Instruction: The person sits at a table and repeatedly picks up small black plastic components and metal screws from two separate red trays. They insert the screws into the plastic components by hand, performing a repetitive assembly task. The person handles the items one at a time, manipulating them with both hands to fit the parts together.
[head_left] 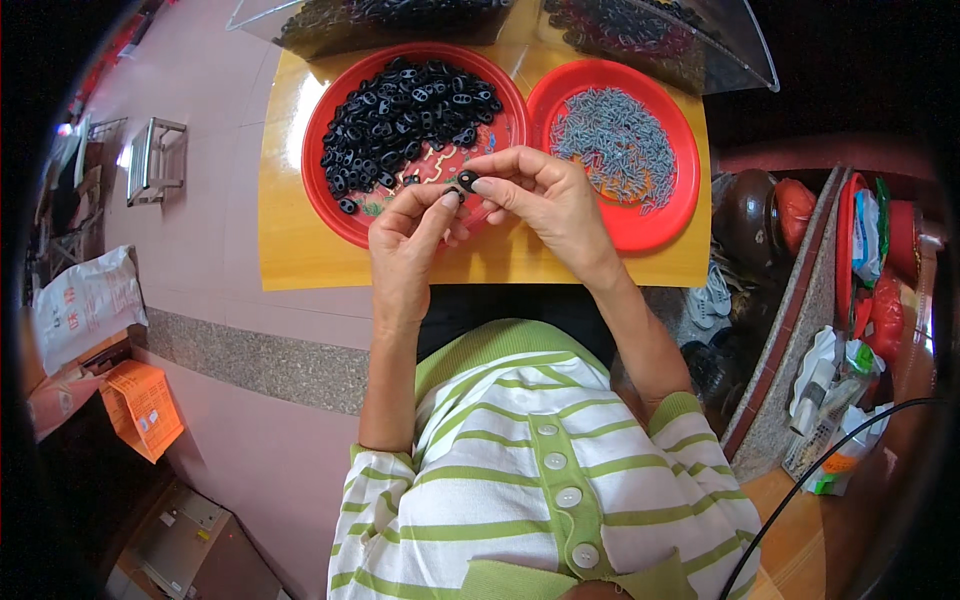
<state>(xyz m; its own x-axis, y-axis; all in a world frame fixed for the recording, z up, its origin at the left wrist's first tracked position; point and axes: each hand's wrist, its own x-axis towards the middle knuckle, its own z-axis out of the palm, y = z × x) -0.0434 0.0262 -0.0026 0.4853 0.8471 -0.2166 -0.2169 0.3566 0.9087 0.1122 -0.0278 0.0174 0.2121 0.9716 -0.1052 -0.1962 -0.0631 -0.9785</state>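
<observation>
My left hand (408,235) and my right hand (545,205) meet above the near edge of the larger red tray (313,185). Right thumb and forefinger pinch a small black oval plastic piece (467,180). At the tips of my left fingers, closed in a pinch, is another small dark bit (453,192), mostly covered by the thumb. Whether the two touch or are joined I cannot tell. A heap of black two-holed oval pieces (400,115) fills much of the tray. Beside it, a smaller red plate (683,190) carries a pile of grey screws (615,140).
Both trays rest on a yellow table (285,255). Clear bins (755,50) with more black pieces stand along its far edge. A metal stool (155,165) is on the floor at left. Jars (745,215) and bags crowd the right, and a black cable (830,450) runs at lower right.
</observation>
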